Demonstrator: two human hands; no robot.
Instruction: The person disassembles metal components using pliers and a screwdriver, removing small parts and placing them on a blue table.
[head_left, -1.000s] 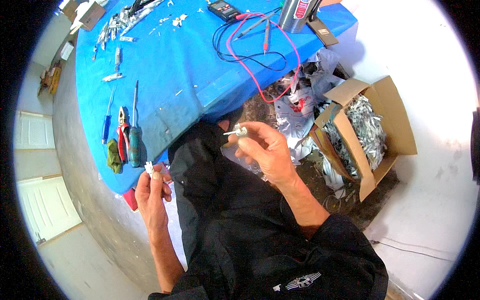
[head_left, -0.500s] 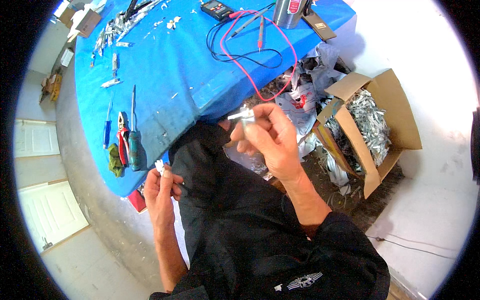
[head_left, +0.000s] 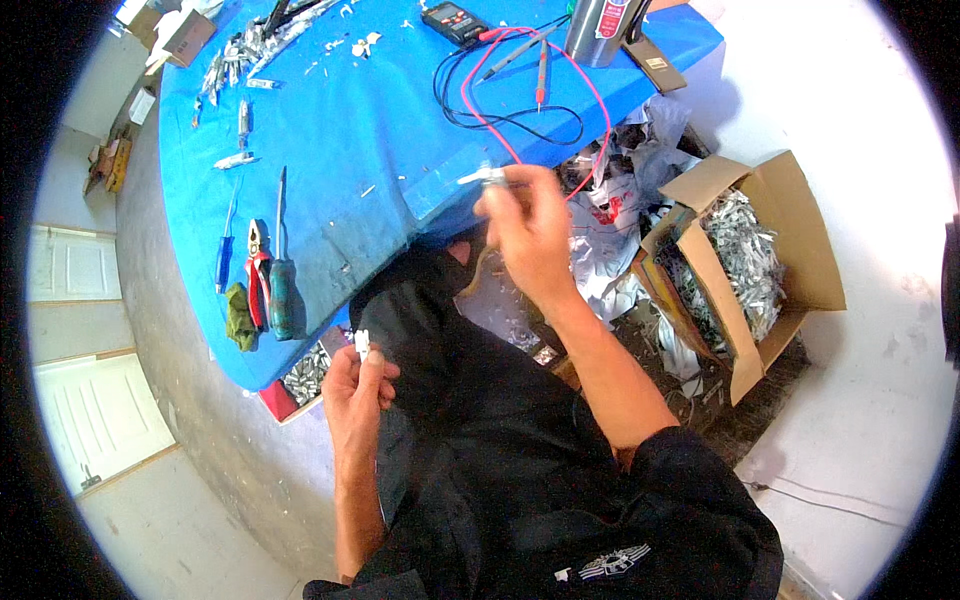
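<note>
My left hand [head_left: 358,384], over my lap just off the table's near corner, pinches a small white plastic piece [head_left: 362,343] that stands up from the fingertips. Higher up, beside the table's front edge, my right hand [head_left: 530,225] is closed on a small white and silvery piece [head_left: 488,176]; motion smears it, so its kind is unclear. Nearest my left hand on the blue cloth lie a teal-handled screwdriver [head_left: 284,298], red-handled pliers [head_left: 258,280], a thin blue screwdriver [head_left: 224,262] and a crumpled green cloth [head_left: 240,318].
A multimeter [head_left: 456,22] with red and black leads and a steel flask [head_left: 597,30] stand on the blue-covered table [head_left: 330,130]. Silvery strips lie in a pile [head_left: 240,60] at far left. Right of the table, a cardboard box [head_left: 815,240] holds metallic scraps; a red box [head_left: 278,400] sits below.
My right hand has moved up toward the table edge with its piece. My left hand has shifted slightly right and down, still pinching the white piece. The view has shifted a little.
</note>
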